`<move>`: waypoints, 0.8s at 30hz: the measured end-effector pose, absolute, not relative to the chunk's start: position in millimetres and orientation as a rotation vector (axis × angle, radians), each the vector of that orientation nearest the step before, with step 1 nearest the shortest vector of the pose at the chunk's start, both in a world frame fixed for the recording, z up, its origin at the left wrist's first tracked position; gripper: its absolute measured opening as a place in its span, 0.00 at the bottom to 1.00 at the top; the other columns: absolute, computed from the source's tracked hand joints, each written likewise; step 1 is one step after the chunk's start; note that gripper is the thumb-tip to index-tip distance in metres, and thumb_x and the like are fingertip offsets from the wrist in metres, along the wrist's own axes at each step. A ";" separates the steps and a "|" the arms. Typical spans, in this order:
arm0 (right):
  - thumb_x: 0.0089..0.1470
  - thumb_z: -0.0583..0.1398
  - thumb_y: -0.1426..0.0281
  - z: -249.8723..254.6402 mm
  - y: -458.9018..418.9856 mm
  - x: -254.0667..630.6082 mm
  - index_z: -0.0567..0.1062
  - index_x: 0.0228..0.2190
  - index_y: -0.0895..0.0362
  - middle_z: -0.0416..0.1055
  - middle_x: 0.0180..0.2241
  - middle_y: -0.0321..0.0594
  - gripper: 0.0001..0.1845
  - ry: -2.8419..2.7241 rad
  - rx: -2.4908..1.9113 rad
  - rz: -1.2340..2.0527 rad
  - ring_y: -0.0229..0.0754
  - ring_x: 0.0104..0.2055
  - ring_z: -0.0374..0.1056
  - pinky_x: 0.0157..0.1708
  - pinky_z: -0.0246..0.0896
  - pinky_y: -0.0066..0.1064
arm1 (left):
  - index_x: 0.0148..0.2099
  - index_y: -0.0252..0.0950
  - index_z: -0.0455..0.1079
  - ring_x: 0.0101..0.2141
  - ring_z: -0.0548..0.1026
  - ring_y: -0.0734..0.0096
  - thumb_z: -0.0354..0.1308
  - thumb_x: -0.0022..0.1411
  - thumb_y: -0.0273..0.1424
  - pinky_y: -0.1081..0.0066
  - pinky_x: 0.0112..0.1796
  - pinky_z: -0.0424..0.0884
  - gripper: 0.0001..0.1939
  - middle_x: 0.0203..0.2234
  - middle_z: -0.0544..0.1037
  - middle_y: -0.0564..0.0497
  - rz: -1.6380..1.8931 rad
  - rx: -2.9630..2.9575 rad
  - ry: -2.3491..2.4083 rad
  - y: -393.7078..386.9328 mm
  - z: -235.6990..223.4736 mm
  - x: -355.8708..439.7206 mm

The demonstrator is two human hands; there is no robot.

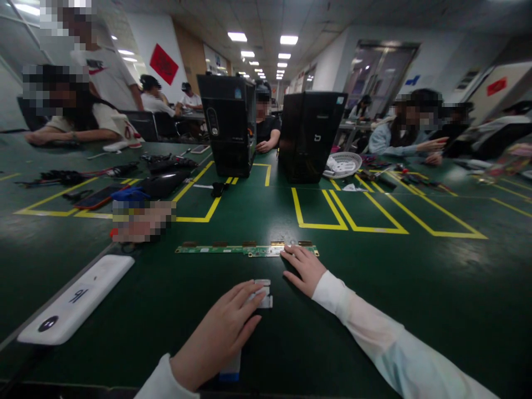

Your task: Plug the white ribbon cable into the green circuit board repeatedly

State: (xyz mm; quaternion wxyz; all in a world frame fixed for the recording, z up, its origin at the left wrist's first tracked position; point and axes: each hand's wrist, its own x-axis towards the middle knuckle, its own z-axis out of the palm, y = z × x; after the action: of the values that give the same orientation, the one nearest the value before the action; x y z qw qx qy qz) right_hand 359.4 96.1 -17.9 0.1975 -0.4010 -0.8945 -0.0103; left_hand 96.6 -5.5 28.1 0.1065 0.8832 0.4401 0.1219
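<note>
A long narrow green circuit board strip lies across the dark green table in front of me. My right hand rests just below its right part, fingers stretched out and touching the strip. My left hand lies flat nearer to me, fingers extended over a small white flat piece that pokes out beyond the fingertips. A white strip with a blue end shows under that hand's heel.
A white oblong device lies at the left. Two black computer towers stand beyond yellow floor-tape rectangles. A white basket, cables and tools lie further back. Other people sit around the table.
</note>
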 end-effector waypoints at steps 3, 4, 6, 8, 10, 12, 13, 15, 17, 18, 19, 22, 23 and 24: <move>0.60 0.55 0.62 -18.1 95.0 360.2 0.68 0.56 0.62 0.65 0.57 0.52 0.26 -2.501 -1.117 -0.041 0.53 0.58 0.58 0.59 0.56 0.48 | 0.66 0.44 0.56 0.61 0.63 0.63 0.47 0.69 0.39 0.58 0.58 0.66 0.25 0.63 0.64 0.50 0.298 2.617 1.282 2.3 25.9 108.5; 0.60 0.55 0.62 -17.8 94.4 360.3 0.69 0.56 0.62 0.65 0.57 0.52 0.26 -2.500 -1.120 -0.046 0.53 0.58 0.58 0.58 0.56 0.48 | 0.66 0.43 0.56 0.61 0.63 0.63 0.47 0.69 0.40 0.58 0.58 0.66 0.26 0.63 0.64 0.49 0.289 2.631 1.277 5.7 24.9 111.7; 0.60 0.55 0.62 -17.1 93.4 360.5 0.69 0.56 0.62 0.65 0.57 0.51 0.26 -2.496 -1.132 -0.053 0.54 0.57 0.58 0.58 0.56 0.49 | 0.66 0.40 0.56 0.61 0.63 0.62 0.47 0.69 0.40 0.58 0.58 0.66 0.26 0.64 0.63 0.48 0.271 2.672 1.261 13.4 24.3 118.5; 0.60 0.55 0.62 -16.1 92.7 360.6 0.69 0.56 0.61 0.65 0.57 0.51 0.25 -2.496 -1.144 -0.052 0.54 0.57 0.58 0.57 0.56 0.49 | 0.66 0.38 0.57 0.62 0.62 0.60 0.48 0.68 0.40 0.57 0.59 0.64 0.27 0.64 0.63 0.46 0.237 2.724 1.244 21.8 25.9 126.1; 0.60 0.55 0.62 -15.3 92.4 360.9 0.69 0.56 0.60 0.65 0.57 0.51 0.25 -2.498 -1.148 -0.044 0.53 0.57 0.58 0.57 0.56 0.49 | 0.65 0.35 0.58 0.62 0.62 0.59 0.49 0.68 0.40 0.56 0.59 0.64 0.27 0.63 0.63 0.44 0.193 2.762 1.248 29.9 27.9 133.6; 0.60 0.55 0.62 -14.7 92.4 361.5 0.69 0.56 0.60 0.65 0.57 0.50 0.25 -2.502 -1.141 -0.033 0.53 0.57 0.58 0.57 0.56 0.49 | 0.64 0.33 0.59 0.61 0.63 0.58 0.49 0.68 0.39 0.56 0.59 0.64 0.27 0.62 0.65 0.42 0.184 2.779 1.270 36.4 27.9 139.1; 0.60 0.54 0.62 -14.5 92.5 361.9 0.69 0.56 0.60 0.65 0.57 0.50 0.25 -2.504 -1.136 -0.028 0.53 0.57 0.58 0.57 0.55 0.49 | 0.64 0.33 0.59 0.61 0.64 0.57 0.48 0.68 0.39 0.55 0.58 0.64 0.26 0.61 0.66 0.42 0.194 2.780 1.283 38.7 26.7 140.9; 0.60 0.54 0.63 -14.4 92.6 362.6 0.68 0.56 0.60 0.65 0.57 0.50 0.25 -2.507 -1.128 -0.019 0.53 0.57 0.58 0.57 0.55 0.49 | 0.64 0.34 0.60 0.60 0.65 0.58 0.48 0.68 0.39 0.55 0.57 0.65 0.26 0.61 0.66 0.43 0.235 2.776 1.309 41.2 22.8 142.5; 0.60 0.55 0.63 -14.4 92.6 363.3 0.68 0.56 0.60 0.65 0.57 0.51 0.25 -2.507 -1.124 -0.008 0.53 0.57 0.57 0.57 0.55 0.49 | 0.64 0.35 0.59 0.60 0.65 0.59 0.49 0.68 0.39 0.56 0.57 0.66 0.25 0.62 0.65 0.44 0.271 2.771 1.320 41.7 18.4 142.8; 0.60 0.55 0.63 -14.5 92.6 363.6 0.68 0.56 0.60 0.65 0.56 0.51 0.25 -2.505 -1.123 -0.001 0.53 0.57 0.57 0.57 0.55 0.49 | 0.64 0.35 0.59 0.60 0.65 0.59 0.49 0.68 0.39 0.57 0.57 0.66 0.26 0.62 0.65 0.44 0.277 2.771 1.321 41.5 16.7 143.0; 0.60 0.55 0.63 -14.5 92.5 363.8 0.68 0.56 0.61 0.65 0.56 0.51 0.25 -2.504 -1.121 0.005 0.53 0.57 0.57 0.57 0.55 0.49 | 0.65 0.35 0.58 0.60 0.64 0.59 0.49 0.68 0.39 0.57 0.57 0.66 0.26 0.62 0.65 0.44 0.278 2.770 1.327 41.1 15.7 143.3; 0.60 0.54 0.64 -14.5 92.4 364.2 0.68 0.56 0.61 0.64 0.56 0.52 0.25 -2.504 -1.111 0.015 0.53 0.57 0.57 0.57 0.55 0.49 | 0.64 0.33 0.59 0.60 0.65 0.58 0.48 0.68 0.39 0.57 0.56 0.67 0.26 0.61 0.66 0.43 0.260 2.759 1.366 40.1 15.7 145.1; 0.60 0.54 0.64 -14.5 92.4 364.2 0.68 0.56 0.61 0.64 0.56 0.52 0.25 -2.504 -1.108 0.015 0.53 0.57 0.57 0.57 0.55 0.49 | 0.64 0.33 0.59 0.60 0.65 0.57 0.48 0.68 0.39 0.57 0.56 0.67 0.26 0.61 0.66 0.42 0.257 2.753 1.377 39.9 16.3 146.0; 0.60 0.54 0.64 -14.5 92.4 364.2 0.68 0.56 0.61 0.64 0.56 0.52 0.25 -2.503 -1.107 0.015 0.53 0.57 0.57 0.57 0.55 0.50 | 0.64 0.33 0.59 0.60 0.65 0.57 0.48 0.68 0.40 0.56 0.56 0.67 0.26 0.62 0.66 0.43 0.258 2.745 1.386 39.8 17.0 146.7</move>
State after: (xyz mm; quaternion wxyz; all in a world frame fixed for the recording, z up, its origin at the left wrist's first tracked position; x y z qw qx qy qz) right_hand 364.2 92.4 -14.5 0.2009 -0.3961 -0.8959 0.0054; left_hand 146.7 39.8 17.0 0.0281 0.8892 0.4489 0.0837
